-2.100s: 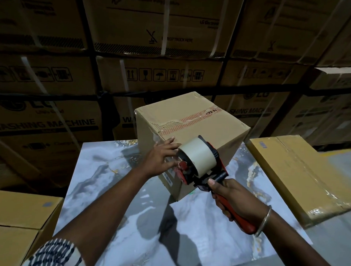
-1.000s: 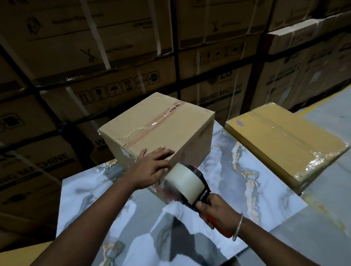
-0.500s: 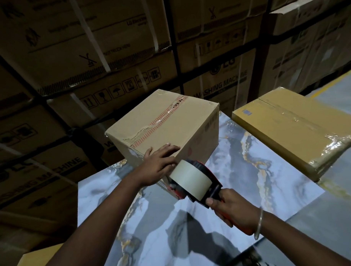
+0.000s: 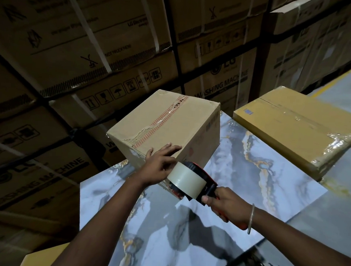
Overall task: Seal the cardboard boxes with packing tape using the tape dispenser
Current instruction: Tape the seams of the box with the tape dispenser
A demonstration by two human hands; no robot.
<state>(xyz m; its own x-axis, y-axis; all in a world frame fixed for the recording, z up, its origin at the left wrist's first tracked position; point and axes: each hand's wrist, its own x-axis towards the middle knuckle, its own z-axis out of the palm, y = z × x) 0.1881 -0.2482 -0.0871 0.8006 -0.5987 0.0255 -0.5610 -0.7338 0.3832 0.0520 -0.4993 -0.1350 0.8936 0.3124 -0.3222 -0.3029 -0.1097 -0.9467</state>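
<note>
A brown cardboard box [image 4: 175,125] stands on the marble table [image 4: 239,165], with old red-printed tape along its top seam. My left hand [image 4: 160,165] presses flat on the box's near top edge, fingers straight. My right hand [image 4: 226,207] grips the red handle of the tape dispenser [image 4: 191,180]. Its roll of pale tape sits against the box's near side, just below my left hand. The dispenser's blade end is hidden behind the roll.
A flat yellow box [image 4: 290,127] wrapped in clear film lies at the table's right. Another yellow box corner [image 4: 41,256] shows at the bottom left. Stacked washing machine cartons [image 4: 93,60] form a wall behind the table.
The view has tilted and shifted. My left hand stays on the box's near edge, and the dispenser has stayed low on the box's near side by my left hand.
</note>
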